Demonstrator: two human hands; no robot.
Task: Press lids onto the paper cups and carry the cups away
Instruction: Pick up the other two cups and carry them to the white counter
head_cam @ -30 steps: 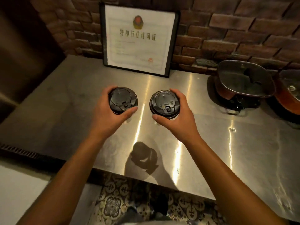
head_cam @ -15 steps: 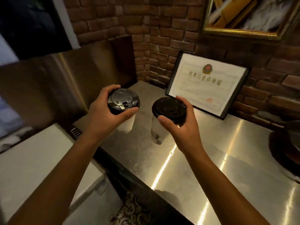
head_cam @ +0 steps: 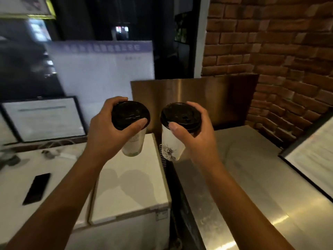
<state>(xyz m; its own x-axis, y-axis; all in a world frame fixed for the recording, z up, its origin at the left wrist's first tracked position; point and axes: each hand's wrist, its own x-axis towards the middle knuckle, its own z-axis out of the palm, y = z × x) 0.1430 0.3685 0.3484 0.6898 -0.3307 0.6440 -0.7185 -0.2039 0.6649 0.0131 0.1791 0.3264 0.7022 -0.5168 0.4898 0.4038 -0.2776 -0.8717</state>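
Note:
I hold two white paper cups, each with a black lid pressed on, up in the air at chest height. My left hand (head_cam: 108, 130) grips the left cup (head_cam: 134, 143) from above around its black lid (head_cam: 129, 114). My right hand (head_cam: 196, 136) grips the right cup (head_cam: 171, 148), which has a dark print low on its side, around its black lid (head_cam: 180, 115). The left cup hangs over a white chest-like surface, the right one over the gap beside the steel counter. Both cups are upright, a hand's width apart.
A white freezer-like top (head_cam: 129, 192) lies below left, with a black phone (head_cam: 37, 188) on it and a framed sheet (head_cam: 43, 118) behind. The steel counter (head_cam: 252, 177) runs to the right, with a steel end panel (head_cam: 194, 98), a brick wall (head_cam: 270, 51) and a framed document (head_cam: 313, 159).
Both cups have been lifted off the steel counter. My view has swung left, from the counter and framed certificate to the white chest and the dark room beyond.

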